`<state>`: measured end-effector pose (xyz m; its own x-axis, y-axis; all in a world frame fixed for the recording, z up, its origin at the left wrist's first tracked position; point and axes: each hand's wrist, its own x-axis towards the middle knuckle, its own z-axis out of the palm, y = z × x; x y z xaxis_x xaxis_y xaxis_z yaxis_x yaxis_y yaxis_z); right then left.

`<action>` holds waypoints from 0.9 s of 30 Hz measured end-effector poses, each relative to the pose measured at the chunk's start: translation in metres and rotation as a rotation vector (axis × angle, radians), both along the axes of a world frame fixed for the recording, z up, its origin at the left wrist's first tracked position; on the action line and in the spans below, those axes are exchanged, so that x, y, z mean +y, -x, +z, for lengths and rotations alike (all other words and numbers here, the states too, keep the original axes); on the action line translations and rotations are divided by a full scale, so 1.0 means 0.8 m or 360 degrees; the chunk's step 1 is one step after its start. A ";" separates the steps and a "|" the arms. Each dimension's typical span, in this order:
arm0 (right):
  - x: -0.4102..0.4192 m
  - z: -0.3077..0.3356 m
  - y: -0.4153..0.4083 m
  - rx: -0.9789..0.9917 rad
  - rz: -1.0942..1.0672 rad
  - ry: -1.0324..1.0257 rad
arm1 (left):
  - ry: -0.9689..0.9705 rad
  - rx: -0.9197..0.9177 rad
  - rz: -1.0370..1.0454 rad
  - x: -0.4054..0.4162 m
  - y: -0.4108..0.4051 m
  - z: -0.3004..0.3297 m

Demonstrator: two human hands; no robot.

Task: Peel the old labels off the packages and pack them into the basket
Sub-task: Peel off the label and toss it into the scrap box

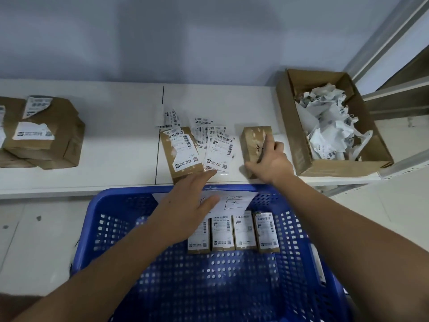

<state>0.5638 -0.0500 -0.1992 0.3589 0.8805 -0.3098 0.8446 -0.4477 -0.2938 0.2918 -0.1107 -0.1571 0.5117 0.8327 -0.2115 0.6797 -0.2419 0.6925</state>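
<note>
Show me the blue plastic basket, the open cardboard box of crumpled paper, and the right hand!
Blue plastic basket point(299, 263): head view, right wall.
Open cardboard box of crumpled paper point(290, 126): head view, left wall.
Right hand point(272, 162): head view, back of hand.

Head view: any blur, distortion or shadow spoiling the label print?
Head view: wide-angle bending bows the shelf edge and basket rim; soft shadows on the wall; label sheets show barcodes, but fine print is too soft to read; right hand slightly blurred on the brown package.

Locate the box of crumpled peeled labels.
Head view, far right on the white shelf: the open cardboard box, just right of the bare package the right hand grips.
</note>
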 end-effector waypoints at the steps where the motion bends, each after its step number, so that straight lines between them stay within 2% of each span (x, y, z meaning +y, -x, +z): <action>1: 0.004 -0.003 -0.004 0.0007 -0.0009 0.0024 | -0.0008 0.0011 0.0001 0.001 -0.001 -0.001; 4: 0.007 -0.006 -0.010 -0.0031 0.0013 0.0087 | -0.0057 0.0055 -0.0012 0.001 -0.004 -0.005; 6: 0.003 0.001 -0.008 -0.0231 0.0087 0.0046 | -0.0095 0.0118 -0.0047 0.000 -0.002 -0.007; 8: -0.007 0.006 0.002 -0.0388 0.0249 -0.0270 | -0.0113 0.0198 -0.0088 -0.001 0.002 -0.008; 10: -0.017 0.004 0.020 -0.0388 0.0510 -0.0604 | -0.0099 0.0275 -0.0101 0.001 0.006 -0.008; 11: -0.021 0.001 0.031 -0.0326 0.0646 -0.0628 | -0.0100 0.0324 -0.0115 0.005 0.006 -0.008; 13: -0.021 -0.007 0.056 -0.0110 0.0818 -0.0465 | -0.0120 0.0467 -0.0204 0.019 0.000 -0.012; 16: -0.007 -0.025 0.081 0.0094 0.0820 -0.0256 | -0.0102 0.0544 -0.0329 0.044 -0.020 -0.020; 21: 0.013 -0.054 0.087 0.0035 0.0803 -0.0230 | -0.0041 0.0578 -0.0316 0.049 -0.037 -0.046; 27: 0.023 -0.060 0.081 0.0054 0.0658 -0.0299 | -0.0084 0.0694 -0.0044 0.058 -0.020 -0.071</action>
<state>0.4986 -0.0316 -0.2472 -0.0419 0.9897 -0.1366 0.9297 -0.0115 -0.3683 0.3075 -0.0645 -0.2141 0.4061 0.8355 -0.3701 0.8985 -0.2913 0.3284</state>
